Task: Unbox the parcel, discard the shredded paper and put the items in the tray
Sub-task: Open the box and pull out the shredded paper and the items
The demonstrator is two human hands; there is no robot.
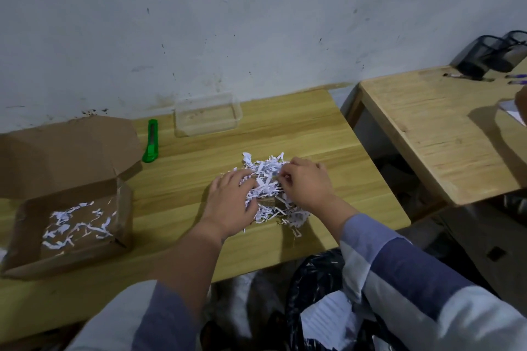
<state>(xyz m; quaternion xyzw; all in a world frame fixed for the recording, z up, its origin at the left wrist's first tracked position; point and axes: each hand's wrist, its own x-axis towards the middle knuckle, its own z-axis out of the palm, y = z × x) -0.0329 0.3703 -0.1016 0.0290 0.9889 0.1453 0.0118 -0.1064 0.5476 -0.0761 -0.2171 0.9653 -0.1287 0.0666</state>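
A loose heap of white shredded paper strips (268, 188) is being worked on the light wooden table (176, 179), near its right half. The left hand (231, 202) is being pressed into the left side of the heap with its fingers spread and only lightly bent, the fingertips buried among the strips; nothing is seen to be gripped by it. The right hand (308, 182) is being held at the right side of the heap with its fingers curled, and a few strips are being pinched between thumb and fingertips. A piece of brown corrugated cardboard (269, 203) is being partly shown under the strips between the two hands; what it is cannot be told.

The brown cardboard parcel box (71, 208) is being left open at the left edge of the table, its lid flap raised, with scattered white strips lying on its floor. The clear rectangular plastic tray (208, 117) is being kept at the far edge by the grey wall (256, 23), well apart from the heap. A green utility knife (151, 141) is lying between box and tray. A black bag (316, 279) with white scraps is being seen below the table's near edge. A second wooden table (433, 128) stands to the right.
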